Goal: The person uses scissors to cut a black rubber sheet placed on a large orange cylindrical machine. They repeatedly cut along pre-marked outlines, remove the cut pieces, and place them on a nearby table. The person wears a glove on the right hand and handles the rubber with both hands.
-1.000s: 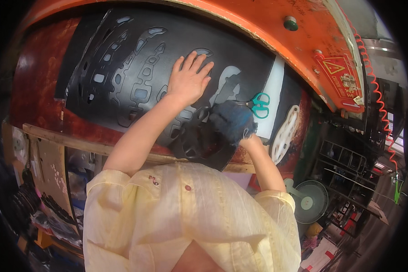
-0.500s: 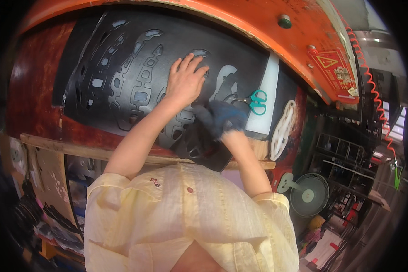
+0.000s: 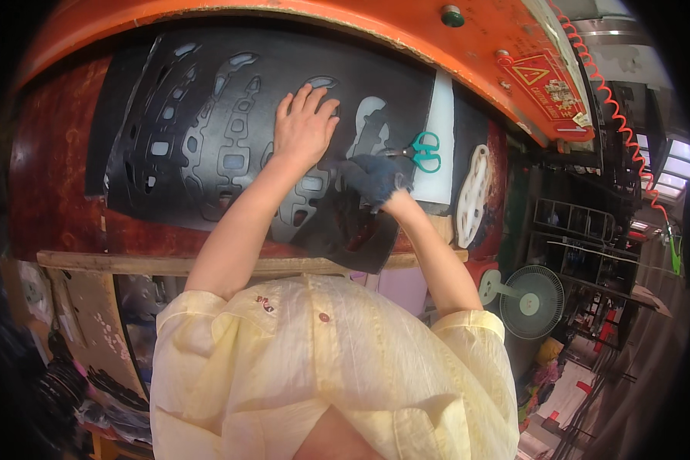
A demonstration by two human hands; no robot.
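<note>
Across the black sheet (image 3: 284,65), the left hand (image 3: 304,134) lies bare and palm-down, its fingers parted and nearly straight, pressing on the surface without gripping anything. The gloved right hand (image 3: 376,180) is close by, over a dark flap (image 3: 326,230) with openings in it; its fingers blend into the black, so I cannot tell how far they are closed or whether they pinch the material. The sheet itself spreads over the red-brown worktable (image 3: 54,180), and the flap drapes past the near edge.

It looks thin, light and bendable, perhaps rubbery, with a smooth sheen that could slide unless held flat. Narrow strips between the cut-outs (image 3: 234,162) would probably stretch or tear first; the solid margins seem the safer hold.

Just beyond the glove lie teal-handled scissors (image 3: 427,151), then a white strip (image 3: 440,115) and a pale perforated plate (image 3: 473,195). An orange beam (image 3: 406,24) borders the far side.
</note>
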